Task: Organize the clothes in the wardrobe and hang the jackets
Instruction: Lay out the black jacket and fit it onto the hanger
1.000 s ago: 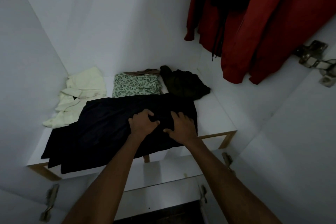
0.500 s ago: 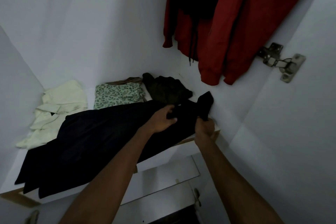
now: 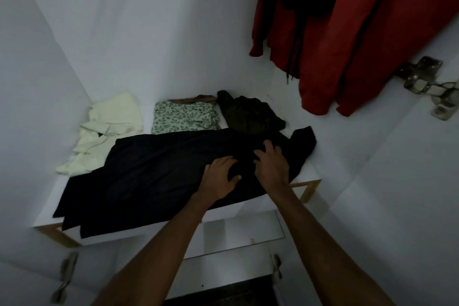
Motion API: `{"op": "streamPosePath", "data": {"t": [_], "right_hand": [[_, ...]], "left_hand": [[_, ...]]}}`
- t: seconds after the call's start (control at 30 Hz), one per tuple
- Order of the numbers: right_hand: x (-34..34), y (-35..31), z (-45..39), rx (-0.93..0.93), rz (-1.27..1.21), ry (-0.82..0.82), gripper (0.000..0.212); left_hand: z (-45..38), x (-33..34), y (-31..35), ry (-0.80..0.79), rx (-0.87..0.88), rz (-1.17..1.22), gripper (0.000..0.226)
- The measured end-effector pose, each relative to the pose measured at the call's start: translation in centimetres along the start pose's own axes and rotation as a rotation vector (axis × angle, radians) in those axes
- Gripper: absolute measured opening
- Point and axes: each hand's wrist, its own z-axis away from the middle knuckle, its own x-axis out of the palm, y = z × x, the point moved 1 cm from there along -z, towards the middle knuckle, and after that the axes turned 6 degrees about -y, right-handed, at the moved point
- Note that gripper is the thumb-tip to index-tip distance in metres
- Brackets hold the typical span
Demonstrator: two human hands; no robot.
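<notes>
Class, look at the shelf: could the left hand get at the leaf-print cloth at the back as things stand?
Probably yes. The left hand rests on the black garment, and the leaf-print cloth lies just behind that garment with its top uncovered. Nothing stands between them; the hand would only pass over the black fabric.

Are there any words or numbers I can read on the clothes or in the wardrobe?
None: no words, numbers or labels show.
The leafy green cloth has only a pattern.
The black garment under both hands, the cream cloth and the red jackets look plain.
</notes>
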Motion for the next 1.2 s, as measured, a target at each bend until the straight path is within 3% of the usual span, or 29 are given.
{"op": "streamPosePath", "data": {"t": [0.07,0.2,0.27,0.33,0.43,0.57,0.7,0.8,0.87,0.9,1.07,1.13,1.2], "right_hand": [[-0.3,-0.4,-0.9,0.014,0.003,0.058,0.009],[-1.7,-1.5,-3.3,0.179,-0.260,0.171,0.017],[-2.3,-1.7,-5.2,0.298,-0.336,0.195,0.020],[-2.1,-1.4,-6.3,0.356,-0.370,0.194,0.021],[-0.4,-1.3,-6.8,0.342,-0.397,0.193,0.020],[2.0,-1.3,-5.8,0.287,-0.529,0.202,0.014],[4.0,-1.1,-4.2,0.241,-0.665,0.266,0.013],[3.6,-0.4,-4.4,0.253,-0.734,0.336,0.016],[3.5,0.0,-4.5,0.268,-0.766,0.371,0.014],[3.6,-0.5,-4.2,0.268,-0.785,0.369,0.013],[3.6,0.7,-4.8,0.321,-0.767,0.445,0.018],[3.2,0.3,-4.9,0.374,-0.761,0.428,0.020],[2.8,0.2,-5.1,0.378,-0.736,0.431,0.017]], "left_hand": [[1.4,-1.0,-1.7,0.052,-0.017,-0.022,0.054],[4.8,-3.7,-5.0,0.171,-0.092,-0.032,0.042],[6.1,-5.6,-6.8,0.215,-0.182,-0.075,0.031],[7.4,-7.7,-8.6,0.257,-0.329,-0.132,0.035],[8.8,-11.2,-10.9,0.289,-0.559,-0.223,0.040],[7.3,-15.0,-10.8,0.259,-0.721,-0.288,0.029],[2.8,-17.7,-8.8,0.398,-0.663,0.030,0.036],[-3.7,-19.4,-5.4,0.505,-0.535,0.672,0.035],[-8.3,-19.4,-2.9,0.443,-0.451,1.076,0.034],[-9.6,-19.5,-2.3,0.426,-0.414,1.171,0.036],[-20.3,-18.3,0.3,0.230,-0.219,1.251,0.038],[-23.3,-17.4,-0.5,0.175,-0.154,1.038,0.041],[-25.7,-16.2,-2.0,0.144,-0.065,0.711,0.057]]}}
